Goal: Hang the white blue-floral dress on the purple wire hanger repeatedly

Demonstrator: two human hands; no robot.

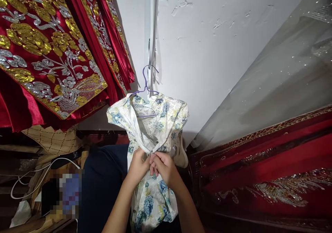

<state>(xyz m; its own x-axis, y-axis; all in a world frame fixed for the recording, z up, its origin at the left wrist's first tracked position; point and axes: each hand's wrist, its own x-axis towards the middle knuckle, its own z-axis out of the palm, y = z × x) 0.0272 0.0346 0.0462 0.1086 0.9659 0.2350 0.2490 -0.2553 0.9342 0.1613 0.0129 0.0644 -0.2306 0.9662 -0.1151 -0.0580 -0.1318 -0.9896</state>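
Note:
A white dress (pixel 147 202) with blue and yellow flowers hangs on a thin purple hanger (pixel 145 84). Its neck opening gapes down to a point at chest height, where both hands meet. My left hand (pixel 139 165) is closed on the fabric at the bottom of this opening. Right beside it, my right hand (pixel 163 166) is closed too, thumb and forefinger pinched at the same spot. A tiny shiny piece shows at the fingertips, perhaps a zipper pull, too small to be sure. The fingers hide part of the dress front.
Red garments (pixel 52 53) with gold and silver sequins hang at the upper left. A sheer glittery fabric (pixel 275 77) and red beaded cloth (pixel 285 157) are at the right. Behind the hanger stands a white wall (pixel 202 53). A white cable (pixel 49 167) loops at the lower left.

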